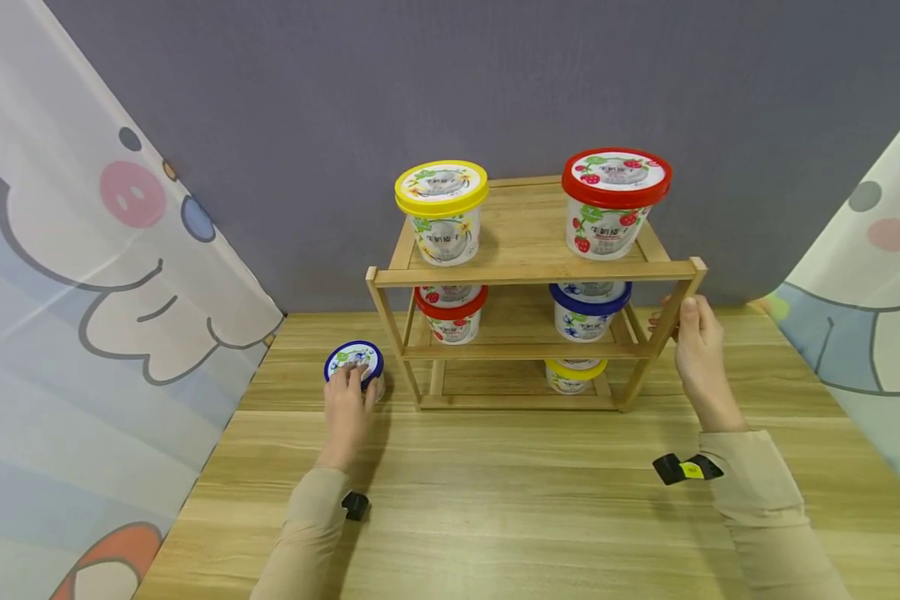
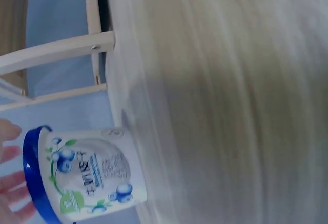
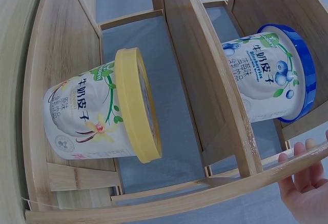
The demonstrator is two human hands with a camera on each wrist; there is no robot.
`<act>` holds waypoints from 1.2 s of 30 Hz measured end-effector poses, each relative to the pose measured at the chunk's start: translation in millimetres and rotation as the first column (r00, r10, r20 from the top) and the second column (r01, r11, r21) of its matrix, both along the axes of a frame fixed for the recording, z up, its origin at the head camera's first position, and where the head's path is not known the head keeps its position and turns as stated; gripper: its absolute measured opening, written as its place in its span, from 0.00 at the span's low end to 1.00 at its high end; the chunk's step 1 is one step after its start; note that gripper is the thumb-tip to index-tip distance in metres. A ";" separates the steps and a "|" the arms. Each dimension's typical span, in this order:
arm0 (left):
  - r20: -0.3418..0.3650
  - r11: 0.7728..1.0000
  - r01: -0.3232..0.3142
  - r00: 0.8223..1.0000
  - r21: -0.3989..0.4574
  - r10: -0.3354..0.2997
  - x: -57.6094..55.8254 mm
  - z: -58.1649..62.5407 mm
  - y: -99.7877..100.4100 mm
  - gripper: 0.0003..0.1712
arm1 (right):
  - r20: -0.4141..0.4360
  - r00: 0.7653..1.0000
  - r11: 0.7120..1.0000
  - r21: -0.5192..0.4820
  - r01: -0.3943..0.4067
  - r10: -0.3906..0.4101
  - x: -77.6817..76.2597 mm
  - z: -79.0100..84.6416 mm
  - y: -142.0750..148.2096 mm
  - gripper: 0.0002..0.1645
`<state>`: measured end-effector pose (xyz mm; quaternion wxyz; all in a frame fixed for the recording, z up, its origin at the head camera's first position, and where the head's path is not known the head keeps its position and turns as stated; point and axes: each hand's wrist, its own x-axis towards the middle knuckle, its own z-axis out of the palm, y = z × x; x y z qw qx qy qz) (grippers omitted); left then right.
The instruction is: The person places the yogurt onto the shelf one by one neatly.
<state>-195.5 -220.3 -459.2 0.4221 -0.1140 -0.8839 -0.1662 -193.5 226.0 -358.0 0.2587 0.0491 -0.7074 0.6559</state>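
Note:
My left hand point(image 1: 347, 414) reaches over a white tub with a blue lid point(image 1: 354, 361), standing on the table left of the shelf. In the left wrist view this blueberry-printed tub point(image 2: 92, 175) stands with its lid toward my spread fingers point(image 2: 13, 183); whether they press on the lid is hard to tell. My right hand point(image 1: 699, 346) grips the right side post of the wooden shelf point(image 1: 540, 271). In the right wrist view the right hand's fingers point(image 3: 302, 178) curl round that post, beside a blue-lidded tub point(image 3: 271, 73) on the middle tier.
On the top tier stand a yellow-lidded tub point(image 1: 444, 212) and a red-lidded strawberry tub point(image 1: 613, 204). A red-lidded tub point(image 1: 452, 317) is on the middle tier at left, and a yellow-lidded tub point(image 1: 570, 377) on the bottom tier at right. Printed curtains point(image 1: 82, 250) flank the wooden table point(image 1: 532, 500).

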 end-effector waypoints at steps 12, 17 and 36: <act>0.088 0.986 0.159 0.983 0.043 -0.162 5.9 10.6 -32.8 0.12 | -0.012 1.000 0.998 -0.058 -0.001 0.000 -2.4 -0.1 -1.9 0.17; 0.177 0.982 0.185 0.966 0.046 -0.190 8.9 9.2 -39.8 0.15 | 0.002 1.000 1.000 -0.030 0.008 -0.008 -1.8 0.2 -1.4 0.17; 0.127 0.988 0.147 0.982 -0.048 -0.140 7.3 -0.5 -29.7 0.14 | -0.007 1.000 1.000 -0.006 0.003 -0.003 -0.5 -0.2 -0.4 0.17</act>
